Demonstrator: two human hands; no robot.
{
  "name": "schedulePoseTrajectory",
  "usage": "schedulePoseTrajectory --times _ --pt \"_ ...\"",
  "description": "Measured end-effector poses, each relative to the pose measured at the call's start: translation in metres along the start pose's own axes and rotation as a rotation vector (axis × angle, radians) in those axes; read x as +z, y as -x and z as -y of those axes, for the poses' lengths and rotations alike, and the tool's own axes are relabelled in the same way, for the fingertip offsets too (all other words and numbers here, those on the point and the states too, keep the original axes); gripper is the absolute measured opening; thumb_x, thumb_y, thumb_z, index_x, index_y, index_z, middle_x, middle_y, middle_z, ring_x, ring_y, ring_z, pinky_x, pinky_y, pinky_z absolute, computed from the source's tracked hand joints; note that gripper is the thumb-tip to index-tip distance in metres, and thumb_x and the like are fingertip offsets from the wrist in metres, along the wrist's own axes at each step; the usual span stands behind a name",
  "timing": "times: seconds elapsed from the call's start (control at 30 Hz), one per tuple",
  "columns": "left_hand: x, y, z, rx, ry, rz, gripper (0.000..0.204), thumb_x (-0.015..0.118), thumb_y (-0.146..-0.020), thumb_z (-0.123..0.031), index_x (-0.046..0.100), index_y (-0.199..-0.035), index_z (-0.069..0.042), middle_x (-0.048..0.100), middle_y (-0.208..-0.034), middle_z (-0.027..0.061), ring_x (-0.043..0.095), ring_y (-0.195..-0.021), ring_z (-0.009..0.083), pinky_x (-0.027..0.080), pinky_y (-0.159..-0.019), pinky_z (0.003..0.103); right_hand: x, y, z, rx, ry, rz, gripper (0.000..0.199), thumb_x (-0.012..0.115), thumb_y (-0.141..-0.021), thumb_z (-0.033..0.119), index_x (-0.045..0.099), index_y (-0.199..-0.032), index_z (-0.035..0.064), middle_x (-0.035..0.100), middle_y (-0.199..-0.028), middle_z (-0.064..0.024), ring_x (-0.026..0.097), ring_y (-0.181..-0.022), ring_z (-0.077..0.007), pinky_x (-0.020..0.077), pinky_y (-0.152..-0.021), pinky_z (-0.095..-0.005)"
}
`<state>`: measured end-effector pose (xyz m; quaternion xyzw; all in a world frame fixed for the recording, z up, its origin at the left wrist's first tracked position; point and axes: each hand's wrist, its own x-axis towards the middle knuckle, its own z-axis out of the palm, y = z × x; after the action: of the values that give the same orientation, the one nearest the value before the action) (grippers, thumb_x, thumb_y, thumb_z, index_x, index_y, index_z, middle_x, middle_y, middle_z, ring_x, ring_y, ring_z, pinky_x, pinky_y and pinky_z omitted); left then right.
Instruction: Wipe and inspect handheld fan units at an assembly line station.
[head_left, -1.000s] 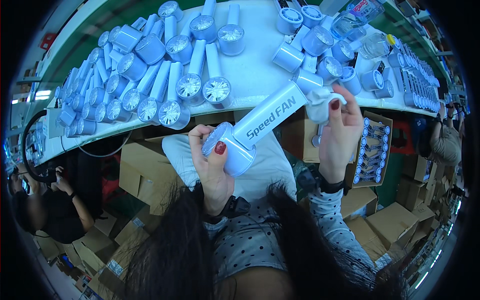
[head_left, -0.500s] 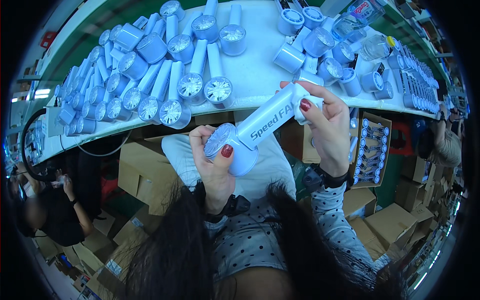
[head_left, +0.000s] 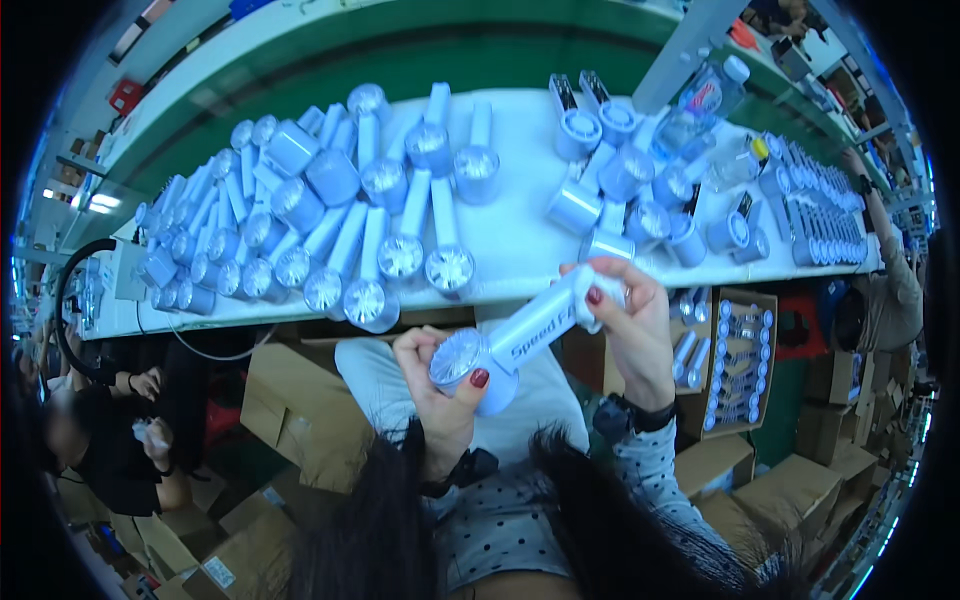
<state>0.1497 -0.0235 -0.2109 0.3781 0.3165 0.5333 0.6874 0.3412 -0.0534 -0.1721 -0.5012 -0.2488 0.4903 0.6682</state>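
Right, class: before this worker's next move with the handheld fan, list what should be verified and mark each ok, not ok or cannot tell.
1. Left hand grips the fan's round head: ok.
2. Right hand holds the handle end of the handheld fan: ok.
3. Fan held over the lap, off the white table: ok.
4. Fan grille undamaged: cannot tell, too small.
5. Free spot on the table among the rows of fans: ok, bare patch mid-table.
6. Carton of fans within reach at the right: ok.

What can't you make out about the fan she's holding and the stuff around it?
Head view only:
- Handheld fan: its handle end is covered by the right hand.
- Left hand: palm hidden behind the fan head.
- Cardboard box contents: too small to identify.
- Table ends: bent and cut off at the fisheye rim.
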Motion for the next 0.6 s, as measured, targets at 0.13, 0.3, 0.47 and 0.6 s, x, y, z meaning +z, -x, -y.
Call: schedulePoseTrajectory --times 0.13,0.3,0.47,0.6 --pt "-0.002 -0.002 -0.004 -0.027 0.018 0.012 0.061 0.071 -0.069 -0.01 0.026 -0.11 -0.007 0.039 -0.101 0.0083 0.046 -0.095 0.0161 0.039 -0.085 0.031 0.002 0.005 0.009 -0.011 -0.07 0.107 0.033 0.06 -0.079 -0.001 0.049 -0.11 -0.0056 0.061 -0.104 -0.0177 0.059 -0.092 -0.0156 0.047 -0.08 -0.0257" --pt "0.01 0.0 -0.006 0.214 -0.231 0.071 0.064 0.075 -0.066 -0.021 0.028 -0.108 -0.007 0.039 -0.096 0.0082 0.046 -0.091 0.0179 0.04 -0.079 0.031 0.001 0.001 0.002 -0.022 0.017 0.035 0.038 0.061 -0.08 0.001 0.047 -0.114 -0.0059 0.06 -0.106 -0.0177 0.06 -0.09 -0.0165 0.0479 -0.08 -0.0268" --pt "0.007 0.004 -0.011 0.255 -0.207 0.121 0.065 0.074 -0.068 -0.011 0.024 -0.109 -0.008 0.035 -0.101 0.0087 0.046 -0.095 0.0175 0.04 -0.083 0.031 0.003 -0.002 0.0 -0.019 -0.026 0.051 0.041 0.062 -0.08 0.002 0.046 -0.116 -0.0063 0.06 -0.107 -0.0178 0.06 -0.09 -0.0172 0.0478 -0.08 -0.0269" --pt "-0.001 0.006 -0.01 0.077 -0.103 -0.009 0.061 0.069 -0.069 -0.008 0.025 -0.111 -0.008 0.035 -0.1 0.0078 0.045 -0.093 0.0171 0.04 -0.082 0.03 0.009 0.007 0.004 -0.069 -0.033 0.115 0.044 0.061 -0.08 0.002 0.043 -0.119 -0.0074 0.057 -0.112 -0.0192 0.058 -0.099 -0.0198 0.0446 -0.087 -0.0292"
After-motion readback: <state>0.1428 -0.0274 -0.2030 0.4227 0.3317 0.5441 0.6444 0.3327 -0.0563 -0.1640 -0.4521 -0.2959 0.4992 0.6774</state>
